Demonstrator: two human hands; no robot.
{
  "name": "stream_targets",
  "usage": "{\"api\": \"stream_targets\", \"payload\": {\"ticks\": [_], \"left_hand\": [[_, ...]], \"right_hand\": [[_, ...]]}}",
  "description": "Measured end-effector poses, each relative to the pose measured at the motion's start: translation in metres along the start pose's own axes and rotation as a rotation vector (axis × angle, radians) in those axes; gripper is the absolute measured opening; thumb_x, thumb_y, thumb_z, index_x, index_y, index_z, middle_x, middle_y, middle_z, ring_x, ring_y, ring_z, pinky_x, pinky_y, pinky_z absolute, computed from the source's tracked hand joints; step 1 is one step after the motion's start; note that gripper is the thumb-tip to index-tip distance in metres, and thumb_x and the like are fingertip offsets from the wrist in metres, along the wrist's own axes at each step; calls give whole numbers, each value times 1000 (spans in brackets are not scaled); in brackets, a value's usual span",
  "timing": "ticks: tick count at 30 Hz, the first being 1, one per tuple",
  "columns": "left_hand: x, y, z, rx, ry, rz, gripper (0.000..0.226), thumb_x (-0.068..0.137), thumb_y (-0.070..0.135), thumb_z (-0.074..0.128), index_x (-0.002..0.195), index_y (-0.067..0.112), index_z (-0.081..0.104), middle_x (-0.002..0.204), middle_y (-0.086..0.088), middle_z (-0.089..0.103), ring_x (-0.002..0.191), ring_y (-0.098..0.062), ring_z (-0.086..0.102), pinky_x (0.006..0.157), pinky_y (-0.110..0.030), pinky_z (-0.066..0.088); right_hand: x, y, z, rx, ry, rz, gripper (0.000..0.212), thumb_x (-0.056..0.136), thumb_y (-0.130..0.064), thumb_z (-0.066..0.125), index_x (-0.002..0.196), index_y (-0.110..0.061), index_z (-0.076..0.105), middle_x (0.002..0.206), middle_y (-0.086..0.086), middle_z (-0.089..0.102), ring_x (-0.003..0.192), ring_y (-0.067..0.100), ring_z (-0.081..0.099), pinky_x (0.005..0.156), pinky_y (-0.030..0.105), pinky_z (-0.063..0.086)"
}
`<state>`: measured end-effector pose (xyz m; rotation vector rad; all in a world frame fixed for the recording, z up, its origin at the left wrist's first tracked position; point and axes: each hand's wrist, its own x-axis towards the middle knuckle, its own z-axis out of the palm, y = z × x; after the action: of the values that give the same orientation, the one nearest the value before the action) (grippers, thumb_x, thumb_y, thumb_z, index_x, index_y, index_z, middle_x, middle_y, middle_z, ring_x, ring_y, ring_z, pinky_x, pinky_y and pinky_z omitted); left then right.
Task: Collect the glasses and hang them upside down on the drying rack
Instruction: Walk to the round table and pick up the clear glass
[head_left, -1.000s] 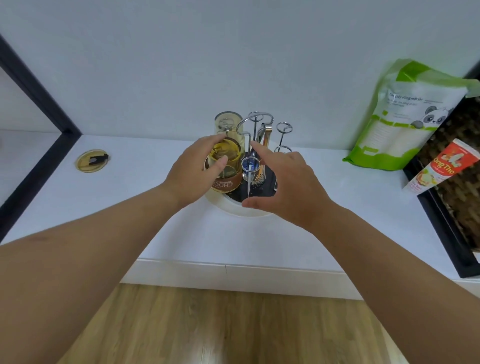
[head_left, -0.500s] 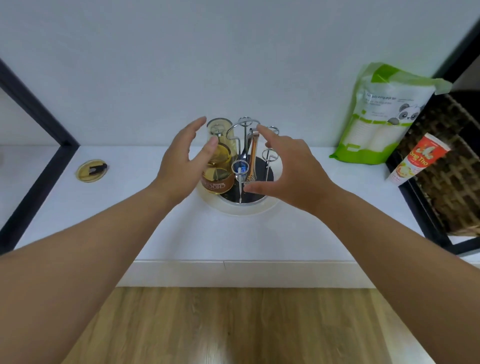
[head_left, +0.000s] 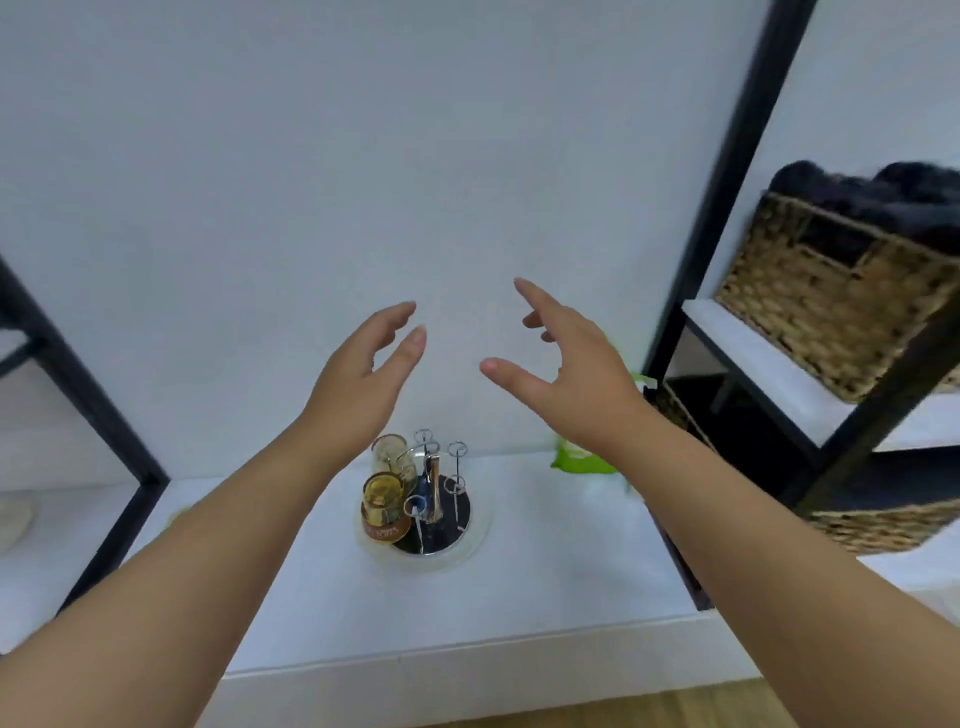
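Observation:
A round drying rack (head_left: 470, 525) with a dark base and thin metal prongs stands on the white counter. Two amber-tinted glasses hang upside down on its left side: one in front (head_left: 383, 506) with a brown band, one behind (head_left: 388, 453). The prongs on the right side carry nothing. My left hand (head_left: 363, 374) and my right hand (head_left: 563, 374) are raised well above the rack against the wall, fingers spread, both holding nothing.
The white counter (head_left: 545, 587) runs along a white wall. A green pouch (head_left: 579, 460) lies behind my right wrist. Black-framed shelves on the right hold a wicker basket (head_left: 841, 296) with dark cloth, and another basket (head_left: 888, 525) lower down. A black frame (head_left: 78, 405) stands at left.
Both hands let go of the front glass and rack and lifted up away from them. The view tilted upward and to the right, so the rack now sits lower in the frame.

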<state>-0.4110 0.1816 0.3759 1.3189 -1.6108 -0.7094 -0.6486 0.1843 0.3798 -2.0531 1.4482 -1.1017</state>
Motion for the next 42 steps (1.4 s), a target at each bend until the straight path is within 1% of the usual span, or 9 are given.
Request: {"api": "stream_targets", "payload": {"ticks": [3,7,10,14,23,28,31,37,42], "left_hand": [[1,87,-11,-9,-35,72,46,102,56,49,145,41,52,142,26,53,132,8,45,97,-13,33],[-6,202,-21,-19,-69,211,43,104,53,49,144,39,54,137,29,55,129,10,47,100,-16,34],[-18,278,-20,-46,-100,325,41,104,51,50,143,38,56,134,30,57,123,19,47,96,-11,34],[-44,357,-1,-85,-197,466,40,106,47,49,142,34,58,135,25,59,126,10,51,105,-19,37],[-126,448,105,-142,-540,745,47,103,55,46,146,38,52,140,18,57,130,0,50,106,-30,38],[-185,494,183,-269,-735,806,43,103,56,48,143,41,54,138,19,57,128,-1,51,94,-17,45],[-225,522,234,-305,-841,835,46,102,58,47,145,42,51,139,22,55,123,8,48,99,-32,44],[-302,584,343,-374,-1024,934,48,104,51,47,149,35,49,146,13,54,133,-6,47,103,-32,41],[-357,645,425,-453,-1157,967,49,102,56,48,148,39,49,141,21,55,133,-2,48,108,-35,42]], "right_hand": [[-6,-45,-70,72,104,9,77,90,-67,64,158,-50,33,132,-15,57,120,5,53,95,30,46],[-25,-105,-163,107,236,3,68,96,-57,65,158,-44,39,127,-13,62,117,6,58,87,12,41],[-51,-144,-228,82,308,-3,66,98,-56,64,157,-41,40,125,-11,64,116,8,60,89,14,41],[-104,-179,-300,0,423,22,64,98,-58,61,156,-39,44,118,-12,67,107,3,63,84,10,43],[-268,-215,-398,-199,710,231,62,97,-61,60,154,-38,47,119,-10,68,106,0,64,83,11,46],[-366,-219,-437,-346,833,371,64,99,-59,58,157,-34,44,124,-12,66,113,1,61,88,19,48],[-424,-217,-461,-389,908,454,63,101,-55,58,158,-33,43,122,-10,66,112,4,62,88,22,50],[-538,-204,-522,-443,1099,579,58,101,-52,60,155,-35,46,119,-18,63,103,-15,57,73,-3,40],[-634,-195,-572,-487,1236,683,56,98,-57,61,151,-45,48,119,-16,66,105,-9,60,86,19,50]]}}
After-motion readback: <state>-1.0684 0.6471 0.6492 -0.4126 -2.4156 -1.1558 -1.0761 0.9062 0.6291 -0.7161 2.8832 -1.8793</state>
